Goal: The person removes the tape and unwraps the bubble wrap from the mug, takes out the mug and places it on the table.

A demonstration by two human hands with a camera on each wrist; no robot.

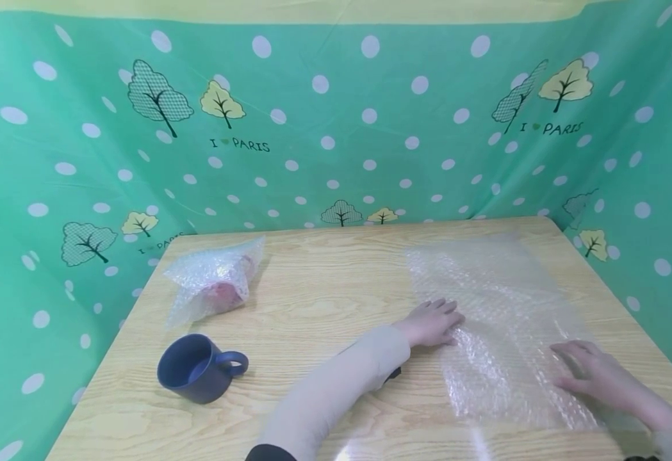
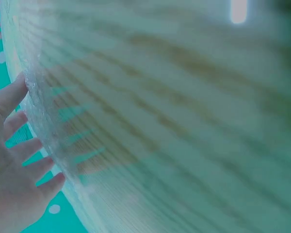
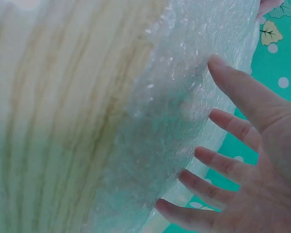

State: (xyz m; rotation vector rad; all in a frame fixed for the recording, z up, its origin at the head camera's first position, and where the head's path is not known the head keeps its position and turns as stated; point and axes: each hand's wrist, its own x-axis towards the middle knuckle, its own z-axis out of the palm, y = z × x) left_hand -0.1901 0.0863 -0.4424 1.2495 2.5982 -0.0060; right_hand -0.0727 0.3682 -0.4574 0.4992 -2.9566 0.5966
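Observation:
A clear sheet of bubble wrap (image 1: 503,307) lies spread over the right part of the wooden table. On its left edge rests my left hand (image 1: 432,323), fingers extended; the left wrist view shows the same hand (image 2: 19,165) with its fingers spread along the wrap's edge. My right hand (image 1: 598,378) is at the sheet's right side, near its front corner. In the right wrist view that hand (image 3: 242,160) has its fingers apart and straight, with fingertips right at the bubble wrap (image 3: 155,107). Neither hand grips anything.
A dark blue mug (image 1: 197,371) stands upright at the front left, handle pointing right. Behind it lies a bubble-wrapped bundle (image 1: 214,282) with something reddish inside. A green dotted curtain (image 1: 336,128) encloses the table (image 1: 324,275) at the back and sides.

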